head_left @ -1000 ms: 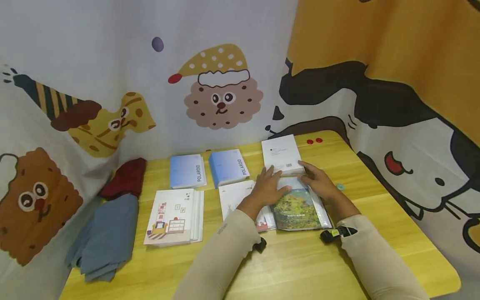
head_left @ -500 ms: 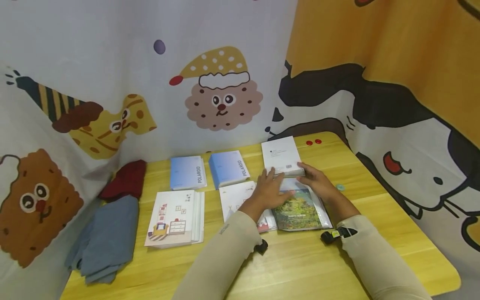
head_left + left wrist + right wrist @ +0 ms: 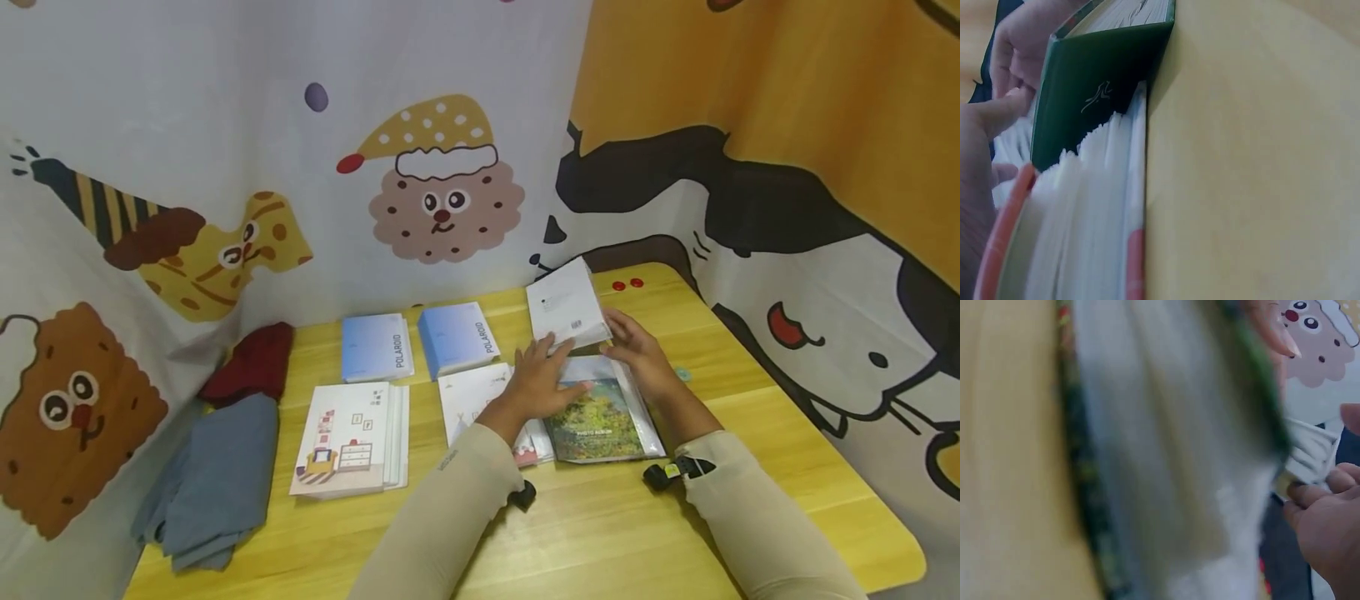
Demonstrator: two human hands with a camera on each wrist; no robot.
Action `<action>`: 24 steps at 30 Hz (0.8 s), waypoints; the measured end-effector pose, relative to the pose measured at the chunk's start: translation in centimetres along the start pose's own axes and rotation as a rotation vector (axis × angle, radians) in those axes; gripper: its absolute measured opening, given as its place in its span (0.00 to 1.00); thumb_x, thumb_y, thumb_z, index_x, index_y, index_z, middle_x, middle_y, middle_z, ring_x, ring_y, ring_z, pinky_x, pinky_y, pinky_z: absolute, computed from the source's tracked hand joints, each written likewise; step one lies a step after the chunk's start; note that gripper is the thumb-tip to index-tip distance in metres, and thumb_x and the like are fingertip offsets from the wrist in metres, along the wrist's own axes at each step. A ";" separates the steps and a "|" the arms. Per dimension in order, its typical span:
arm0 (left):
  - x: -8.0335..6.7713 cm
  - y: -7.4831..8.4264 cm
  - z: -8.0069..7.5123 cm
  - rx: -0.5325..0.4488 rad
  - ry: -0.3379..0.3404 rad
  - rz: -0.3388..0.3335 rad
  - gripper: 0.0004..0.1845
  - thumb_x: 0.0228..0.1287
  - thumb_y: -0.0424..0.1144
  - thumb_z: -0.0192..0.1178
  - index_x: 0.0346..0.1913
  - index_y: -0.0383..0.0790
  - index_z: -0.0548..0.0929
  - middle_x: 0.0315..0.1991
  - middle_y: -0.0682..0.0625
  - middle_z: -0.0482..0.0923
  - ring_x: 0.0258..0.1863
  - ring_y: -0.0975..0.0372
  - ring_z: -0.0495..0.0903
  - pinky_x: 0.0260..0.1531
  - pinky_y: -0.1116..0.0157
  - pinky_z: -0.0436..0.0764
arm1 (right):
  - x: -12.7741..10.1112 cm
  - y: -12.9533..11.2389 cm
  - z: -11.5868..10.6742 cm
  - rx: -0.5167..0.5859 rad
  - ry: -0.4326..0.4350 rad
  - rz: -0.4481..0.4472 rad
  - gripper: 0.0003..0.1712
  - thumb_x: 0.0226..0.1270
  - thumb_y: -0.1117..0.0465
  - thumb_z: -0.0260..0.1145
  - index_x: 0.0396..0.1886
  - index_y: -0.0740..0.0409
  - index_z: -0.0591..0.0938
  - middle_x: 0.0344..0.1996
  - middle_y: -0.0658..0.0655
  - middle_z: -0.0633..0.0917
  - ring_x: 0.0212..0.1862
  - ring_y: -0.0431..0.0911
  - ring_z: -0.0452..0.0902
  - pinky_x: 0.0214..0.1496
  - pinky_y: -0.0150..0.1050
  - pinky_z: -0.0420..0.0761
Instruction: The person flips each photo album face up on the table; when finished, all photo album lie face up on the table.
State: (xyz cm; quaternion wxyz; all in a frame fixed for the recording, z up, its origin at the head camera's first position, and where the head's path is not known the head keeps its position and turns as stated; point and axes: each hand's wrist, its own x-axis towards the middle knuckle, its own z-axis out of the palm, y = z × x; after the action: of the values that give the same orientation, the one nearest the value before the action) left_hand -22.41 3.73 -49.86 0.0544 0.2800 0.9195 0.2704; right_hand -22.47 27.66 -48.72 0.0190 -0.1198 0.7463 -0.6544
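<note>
In the head view a white album (image 3: 566, 312) is tipped up on its far edge near the back of the yellow table (image 3: 750, 433). My left hand (image 3: 542, 371) holds its near left corner and my right hand (image 3: 636, 348) holds its near right corner. Just below them lies a photo album with a green foliage cover (image 3: 600, 414) in a clear sleeve. The left wrist view shows a green cover (image 3: 1094, 94) over a stack of white pages (image 3: 1097, 206). In the right wrist view the album edge (image 3: 1166, 456) is a blur, with fingertips (image 3: 1319, 506) at the right.
Two blue Polaroid albums (image 3: 375, 346) (image 3: 457, 335) lie at the back. A white album with a furniture drawing (image 3: 352, 433) sits left of centre, another white one (image 3: 472, 396) by my left forearm. Red cloth (image 3: 251, 358) and grey-blue cloth (image 3: 217, 475) lie at the left edge. Cartoon curtains surround the table.
The white album lay flat a second ago. Its near edge has been lifted by both hands, so it now stands tilted up.
</note>
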 end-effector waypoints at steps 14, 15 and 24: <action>0.4 -1.0 0.3 -0.499 0.245 0.155 0.36 0.79 0.40 0.65 0.79 0.42 0.56 0.85 0.35 0.54 0.85 0.44 0.63 0.82 0.44 0.70 | -0.1 0.1 1.8 0.044 -0.171 -0.144 0.45 0.86 0.69 0.56 0.91 0.64 0.44 0.89 0.71 0.47 0.87 0.73 0.46 0.77 0.23 0.70; 0.4 -1.0 0.3 -0.538 0.283 0.169 0.38 0.79 0.37 0.65 0.80 0.40 0.55 0.86 0.34 0.52 0.85 0.43 0.61 0.82 0.43 0.68 | -0.1 0.2 2.0 0.027 -0.184 -0.137 0.44 0.87 0.68 0.57 0.91 0.63 0.45 0.89 0.72 0.49 0.87 0.73 0.46 0.76 0.22 0.71; 0.3 -1.1 0.0 -0.671 0.449 0.271 0.54 0.76 0.30 0.64 0.90 0.43 0.38 0.90 0.37 0.39 0.86 0.40 0.59 0.79 0.41 0.73 | 0.0 0.6 3.0 -0.144 -0.262 -0.131 0.44 0.85 0.67 0.61 0.91 0.56 0.52 0.90 0.67 0.52 0.88 0.72 0.48 0.81 0.55 0.75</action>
State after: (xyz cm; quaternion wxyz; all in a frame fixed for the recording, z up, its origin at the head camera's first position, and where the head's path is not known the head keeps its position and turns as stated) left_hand -23.21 3.12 -50.46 -0.0951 0.2995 0.7243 0.6137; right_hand -22.01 24.84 -49.69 0.0649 -0.2539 0.7730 -0.5778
